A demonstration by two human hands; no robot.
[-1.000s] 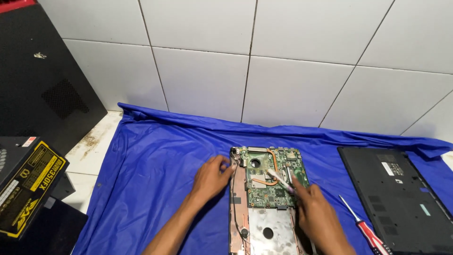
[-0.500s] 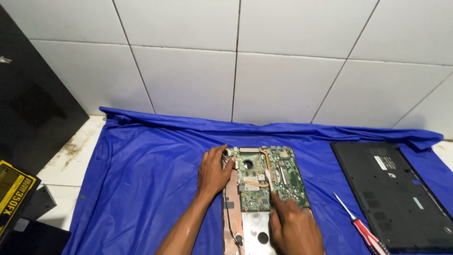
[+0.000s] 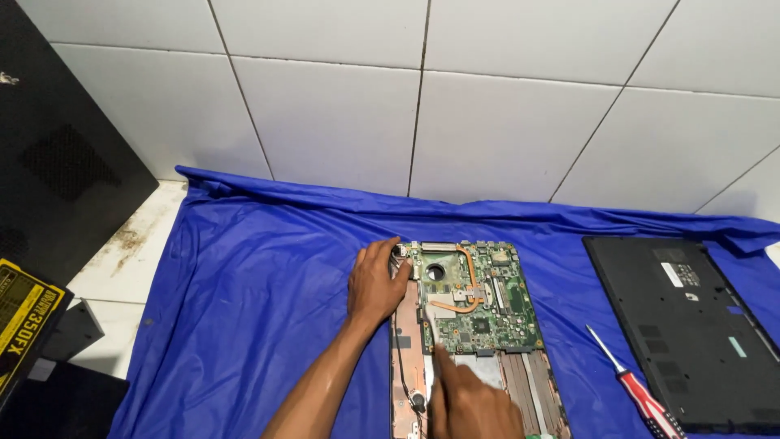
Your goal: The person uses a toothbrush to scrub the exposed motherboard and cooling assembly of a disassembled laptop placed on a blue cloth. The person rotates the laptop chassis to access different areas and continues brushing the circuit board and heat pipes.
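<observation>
Laptop chassis (image 3: pixel 406 382), opened, lies on blue cloth (image 3: pixel 244 309).
Board (image 3: pixel 475 297) sits exposed inside.
Left hand (image 3: pixel 375 280): fingers curled over board's top-left corner.
Right hand (image 3: pixel 471 402): forefinger extended onto board edge, holds nothing.
Risk: prying flexes board, strains copper pipe (image 3: pixel 467 280); screwdriver (image 3: pixel 638 394) lies near, may roll.

— What's spread on the floor (image 3: pixel 122 260)?
— A blue sheet (image 3: pixel 260 284).
— On it?
— An opened laptop (image 3: pixel 471 325), a black cover (image 3: pixel 691 325), a red screwdriver (image 3: pixel 638 390) between them
</observation>
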